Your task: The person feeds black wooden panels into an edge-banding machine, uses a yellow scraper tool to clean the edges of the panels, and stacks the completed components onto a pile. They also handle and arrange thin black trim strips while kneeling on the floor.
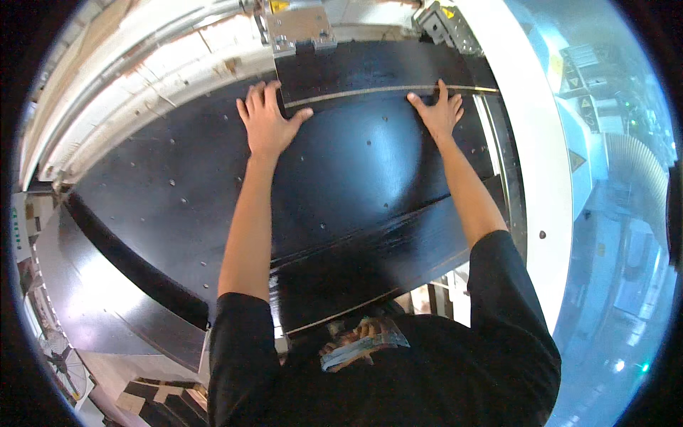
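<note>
Both my arms reach forward over a black machine table dotted with small round fittings. At the far side lies a flat dark board with a pale strip along its near edge. My left hand is open with fingers spread, at the board's left corner, the thumb pointing right just below the pale edge. My right hand is open too, thumb and fingers spread, its fingertips at the right part of that edge. Neither hand grips anything. Closer to my body lies another dark panel with a pale near edge.
Metal clamps and a second metal block stand at the far edge. A white machine frame runs along the right. Beyond it is a blue-tinted area with a ribbed hose. At left is a grey side table; cut pieces lie below.
</note>
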`<state>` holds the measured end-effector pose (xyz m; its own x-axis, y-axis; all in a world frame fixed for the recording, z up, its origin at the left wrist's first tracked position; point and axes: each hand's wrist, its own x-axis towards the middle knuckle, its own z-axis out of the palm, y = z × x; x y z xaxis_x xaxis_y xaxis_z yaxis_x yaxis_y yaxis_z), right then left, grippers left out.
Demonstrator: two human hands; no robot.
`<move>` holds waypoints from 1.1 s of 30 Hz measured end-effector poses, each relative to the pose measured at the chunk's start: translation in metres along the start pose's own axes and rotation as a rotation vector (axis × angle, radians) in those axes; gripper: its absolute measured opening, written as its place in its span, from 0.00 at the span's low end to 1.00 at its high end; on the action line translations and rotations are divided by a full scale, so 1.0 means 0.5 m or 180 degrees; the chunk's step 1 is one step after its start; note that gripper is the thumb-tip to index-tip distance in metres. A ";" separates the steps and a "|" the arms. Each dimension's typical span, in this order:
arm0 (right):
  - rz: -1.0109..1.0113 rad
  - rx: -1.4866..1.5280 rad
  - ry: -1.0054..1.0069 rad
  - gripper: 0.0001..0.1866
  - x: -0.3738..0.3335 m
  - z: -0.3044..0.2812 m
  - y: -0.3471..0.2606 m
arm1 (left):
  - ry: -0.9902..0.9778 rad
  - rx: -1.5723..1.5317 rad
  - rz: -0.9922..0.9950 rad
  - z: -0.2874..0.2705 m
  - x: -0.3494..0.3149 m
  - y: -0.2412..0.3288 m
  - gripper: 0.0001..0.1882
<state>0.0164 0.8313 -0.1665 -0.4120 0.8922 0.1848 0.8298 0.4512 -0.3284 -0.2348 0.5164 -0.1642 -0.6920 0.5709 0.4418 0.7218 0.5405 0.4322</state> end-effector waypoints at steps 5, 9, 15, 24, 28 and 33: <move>-0.0754 0.0143 0.0396 0.48 -0.074 -0.005 -0.049 | -0.0396 0.0222 -0.0177 -0.022 0.023 0.027 0.51; -0.1843 0.0484 0.0634 0.19 -0.131 -0.044 -0.096 | -0.0498 0.0244 -0.0198 -0.023 0.016 0.023 0.49; -0.1867 0.0425 0.0325 0.12 -0.133 -0.050 -0.081 | -0.0685 0.0420 -0.0194 -0.016 0.012 0.031 0.46; -0.1706 0.0657 0.0137 0.13 -0.135 -0.027 -0.106 | -0.0935 0.0374 -0.0092 -0.056 -0.014 0.025 0.46; -0.1611 0.0690 0.0231 0.13 -0.126 -0.036 -0.080 | -0.1137 0.0316 0.0372 -0.064 -0.083 0.089 0.44; -0.1651 0.0611 0.0215 0.13 -0.131 -0.034 -0.074 | -0.1376 0.0318 0.0763 -0.109 -0.233 0.143 0.43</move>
<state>0.0190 0.7560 -0.1504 -0.7179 0.5520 0.4241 0.4387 0.8318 -0.3402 -0.1030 0.4548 -0.1418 -0.4554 0.8786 0.1442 0.8719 0.4073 0.2717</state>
